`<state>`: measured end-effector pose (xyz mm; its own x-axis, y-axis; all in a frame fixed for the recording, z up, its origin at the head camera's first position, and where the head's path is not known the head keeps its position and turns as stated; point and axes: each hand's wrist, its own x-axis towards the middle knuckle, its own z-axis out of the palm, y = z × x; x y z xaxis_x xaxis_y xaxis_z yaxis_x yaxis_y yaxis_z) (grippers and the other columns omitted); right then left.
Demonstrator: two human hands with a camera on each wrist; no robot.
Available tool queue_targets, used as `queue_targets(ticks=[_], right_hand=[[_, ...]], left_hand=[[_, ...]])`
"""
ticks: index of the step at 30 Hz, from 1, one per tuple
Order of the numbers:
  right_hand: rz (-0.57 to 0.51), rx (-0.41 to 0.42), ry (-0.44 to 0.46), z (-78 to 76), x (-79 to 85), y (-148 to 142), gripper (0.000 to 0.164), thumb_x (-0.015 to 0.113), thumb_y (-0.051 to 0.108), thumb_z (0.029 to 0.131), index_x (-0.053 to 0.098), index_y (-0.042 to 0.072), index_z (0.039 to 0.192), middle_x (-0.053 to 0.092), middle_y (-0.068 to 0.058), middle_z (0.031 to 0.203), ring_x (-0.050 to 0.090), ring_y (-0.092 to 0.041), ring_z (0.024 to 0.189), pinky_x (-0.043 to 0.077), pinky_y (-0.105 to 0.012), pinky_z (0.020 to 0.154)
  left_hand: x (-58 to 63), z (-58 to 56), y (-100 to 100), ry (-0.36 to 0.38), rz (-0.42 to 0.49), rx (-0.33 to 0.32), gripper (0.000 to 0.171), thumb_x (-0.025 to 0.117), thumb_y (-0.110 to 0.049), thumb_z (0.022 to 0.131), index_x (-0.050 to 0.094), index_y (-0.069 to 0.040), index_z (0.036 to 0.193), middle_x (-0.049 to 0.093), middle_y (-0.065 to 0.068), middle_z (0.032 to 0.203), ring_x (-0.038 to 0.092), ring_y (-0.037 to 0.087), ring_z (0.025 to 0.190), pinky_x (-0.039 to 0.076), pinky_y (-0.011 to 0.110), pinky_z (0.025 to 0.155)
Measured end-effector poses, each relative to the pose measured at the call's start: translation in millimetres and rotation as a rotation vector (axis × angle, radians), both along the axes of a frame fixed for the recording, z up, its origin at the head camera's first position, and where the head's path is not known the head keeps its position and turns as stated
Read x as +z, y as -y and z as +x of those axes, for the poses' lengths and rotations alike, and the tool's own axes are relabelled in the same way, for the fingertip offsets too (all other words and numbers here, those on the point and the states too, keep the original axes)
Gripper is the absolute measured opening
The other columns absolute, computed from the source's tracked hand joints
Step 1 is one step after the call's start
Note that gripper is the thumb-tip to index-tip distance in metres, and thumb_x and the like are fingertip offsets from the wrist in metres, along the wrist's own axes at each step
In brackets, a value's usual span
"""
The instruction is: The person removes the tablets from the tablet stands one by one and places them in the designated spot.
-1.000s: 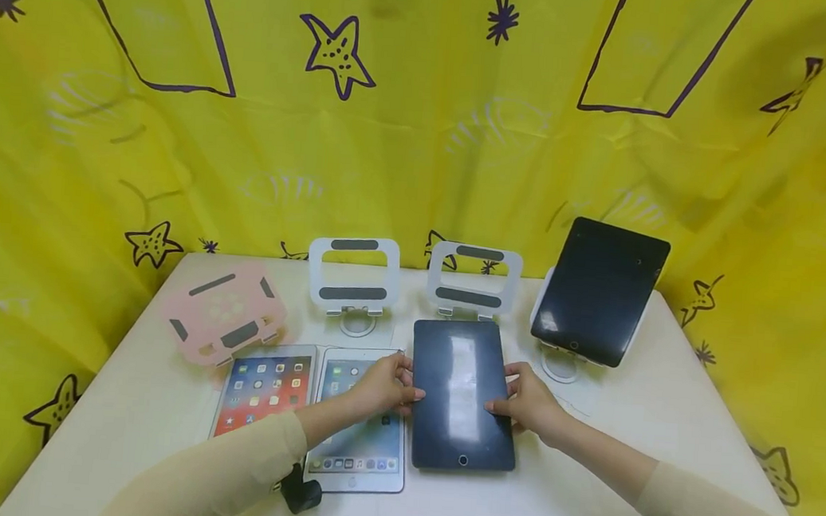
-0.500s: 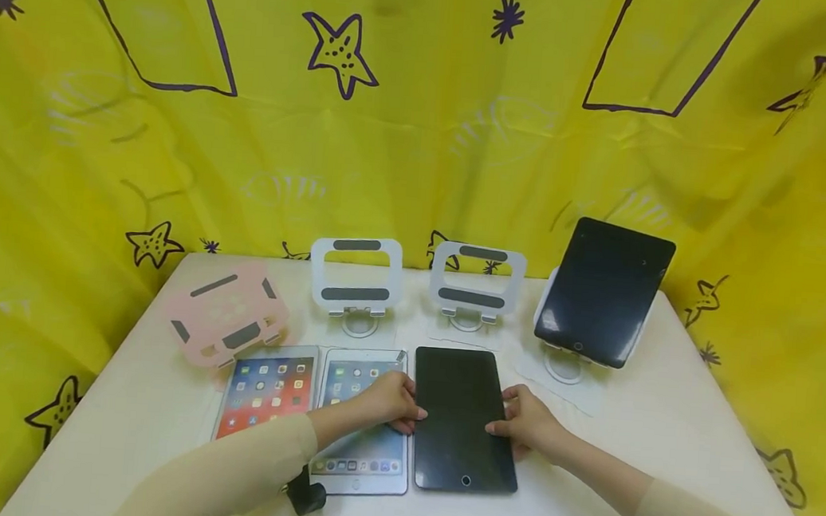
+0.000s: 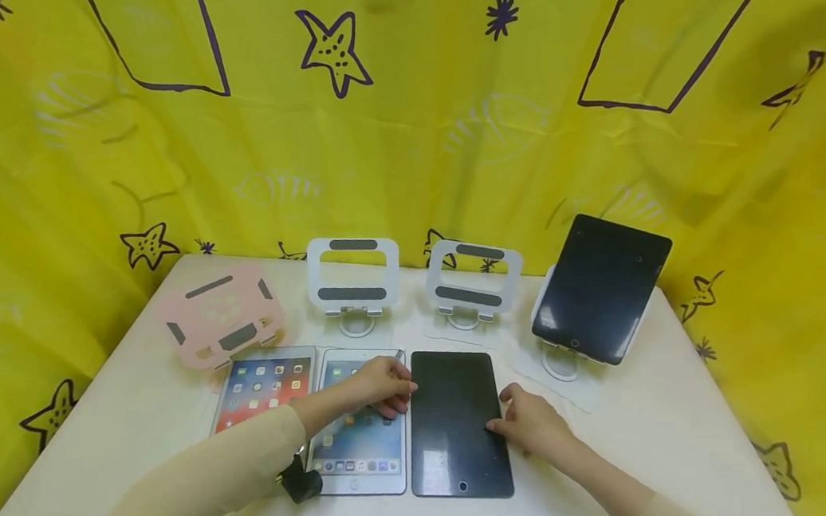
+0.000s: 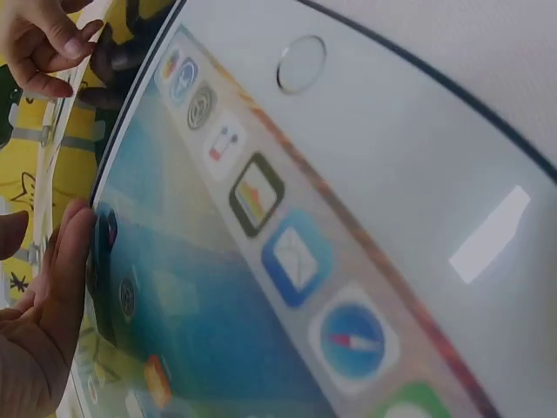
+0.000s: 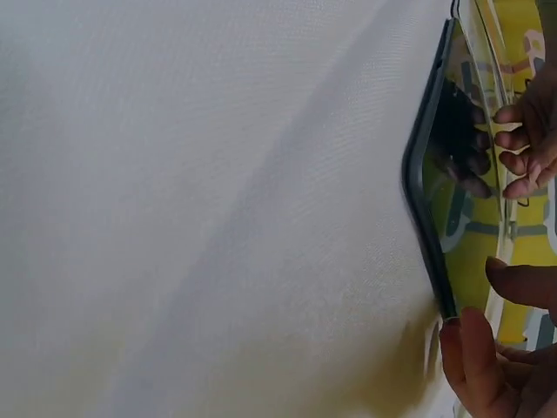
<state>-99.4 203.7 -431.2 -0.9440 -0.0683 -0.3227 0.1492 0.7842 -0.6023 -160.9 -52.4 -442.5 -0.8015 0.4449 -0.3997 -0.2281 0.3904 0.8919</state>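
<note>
A dark tablet (image 3: 454,429) with a black screen lies flat on the white table (image 3: 659,435), home button towards me. My left hand (image 3: 382,384) hovers over the lit tablet (image 3: 357,442) beside it, with its loosely curled fingers at the dark tablet's left edge and holding nothing. My right hand (image 3: 531,422) rests its fingertips on the dark tablet's right edge. In the right wrist view the right fingers (image 5: 474,357) touch the dark tablet (image 5: 435,192) at its rim. App icons on the lit tablet (image 4: 287,261) fill the left wrist view.
A second lit tablet (image 3: 263,387) lies at the left. Behind stand a pink holder (image 3: 225,321), two empty white holders (image 3: 352,274) (image 3: 472,282) and a dark tablet propped on a stand (image 3: 598,291). A yellow curtain (image 3: 422,131) closes the back and sides.
The dark tablet, tilted up in both hands a second ago, has come down towards me and now lies flat. My left hand has drawn back a little to the left.
</note>
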Motion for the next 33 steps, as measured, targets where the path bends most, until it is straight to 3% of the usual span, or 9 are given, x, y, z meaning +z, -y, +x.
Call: queue_targets(ticks=[2,6,13,19,26,29,33], right_hand=[[0.028,-0.002,-0.022,0.7,1.8,-2.1,0.046,0.077,0.018,0.077,0.053,-0.002,0.109,0.056,-0.002,0.068,0.050,-0.016,0.041,0.044,-0.029,0.042],[-0.020,-0.022,-0.045,0.7,3.1,-9.0,0.052,0.078,0.020,0.076,0.051,-0.005,0.113,0.059,-0.003,0.073,0.051,-0.016,0.043,0.047,-0.030,0.042],[-0.115,-0.092,-0.031,-4.1,9.0,-33.0,0.065,0.080,0.028,0.075,0.048,-0.006,0.121,0.061,-0.005,0.081,0.056,-0.016,0.054,0.051,-0.030,0.051],[-0.241,-0.162,-0.017,-8.0,19.4,-56.1,0.075,0.078,0.031,0.077,0.042,-0.007,0.131,0.063,-0.013,0.095,0.062,-0.021,0.072,0.057,-0.033,0.065],[-0.276,-0.220,-0.094,-12.1,24.3,-72.3,0.075,0.074,0.034,0.081,0.039,-0.004,0.136,0.061,-0.018,0.108,0.062,-0.018,0.079,0.057,-0.027,0.068],[-0.327,-0.269,-0.149,-12.0,28.3,-81.9,0.073,0.072,0.031,0.084,0.037,-0.003,0.137,0.061,-0.010,0.103,0.063,-0.012,0.078,0.056,-0.024,0.069],[-0.400,-0.339,-0.194,-13.2,35.6,-95.0,0.073,0.070,0.031,0.086,0.034,-0.003,0.139,0.058,0.009,0.094,0.063,-0.002,0.077,0.056,-0.021,0.071]], left_hand=[[0.3,-0.1,-2.7,-0.024,0.002,0.003,0.036,0.067,-0.007,0.086,0.051,0.009,0.114,0.065,0.014,0.084,0.064,0.014,0.063,0.057,0.032,0.057],[-1.7,-0.9,-9.0,-0.062,0.002,0.012,0.052,0.075,-0.002,0.078,0.049,0.007,0.122,0.060,0.012,0.094,0.061,0.016,0.069,0.058,0.032,0.061],[-4.6,-6.1,-20.7,-0.084,0.019,0.045,0.054,0.077,-0.004,0.075,0.052,0.005,0.122,0.060,0.014,0.100,0.060,0.017,0.063,0.056,0.030,0.058],[0.5,-13.5,-32.0,-0.099,0.152,0.120,0.058,0.077,-0.005,0.076,0.050,0.005,0.125,0.059,0.018,0.108,0.064,0.018,0.077,0.058,0.033,0.066],[12.3,-24.5,-37.1,-0.199,0.298,0.240,0.059,0.075,-0.005,0.079,0.048,0.003,0.130,0.060,0.021,0.114,0.066,0.019,0.086,0.058,0.033,0.072],[27.4,-23.7,-41.5,-0.204,0.350,0.287,0.056,0.073,-0.005,0.080,0.048,0.003,0.130,0.060,0.022,0.115,0.065,0.018,0.088,0.057,0.032,0.074],[35.1,-27.5,-53.3,-0.193,0.371,0.332,0.055,0.072,-0.004,0.081,0.048,0.001,0.131,0.060,0.023,0.118,0.064,0.021,0.093,0.056,0.031,0.079]])
